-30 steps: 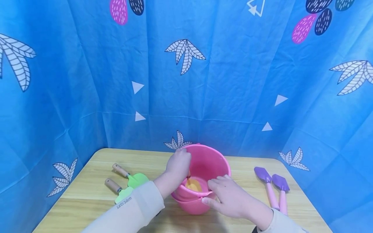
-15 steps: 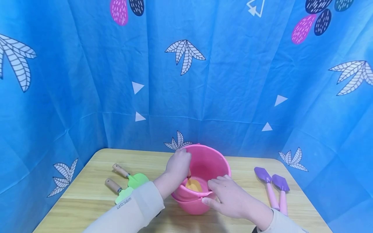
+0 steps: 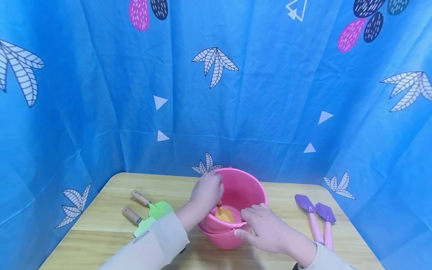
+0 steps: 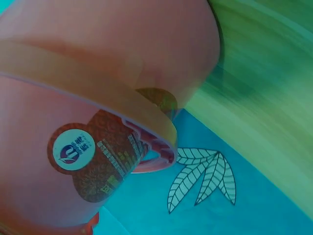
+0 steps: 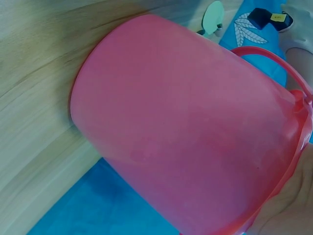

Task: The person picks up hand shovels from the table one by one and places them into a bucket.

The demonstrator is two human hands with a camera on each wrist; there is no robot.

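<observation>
A pink bucket [image 3: 224, 240] stands upright on the table, its handle hanging down in front. Inside it is a small shovel with a yellow blade [image 3: 224, 215] and a brownish handle. My left hand [image 3: 206, 190] reaches over the left rim with curled fingers and holds the top of that handle; most of the handle is hidden. My right hand [image 3: 264, 228] grips the front right rim, thumb outside and fingers over the edge. A printed label [image 4: 73, 149] shows on the bucket in the left wrist view, and its plain wall [image 5: 181, 122] fills the right wrist view.
Two green shovels with wooden handles [image 3: 131, 215] lie on the table to the left, partly behind my left sleeve. Two purple shovels [image 3: 325, 212] with pink handles lie to the right. A blue patterned curtain [image 3: 270, 93] surrounds the wooden table [image 3: 111, 240].
My left hand has shifted very slightly and a bit more of its fingers shows inside the rim. The bucket, the shovel blade and my right hand stay in place.
</observation>
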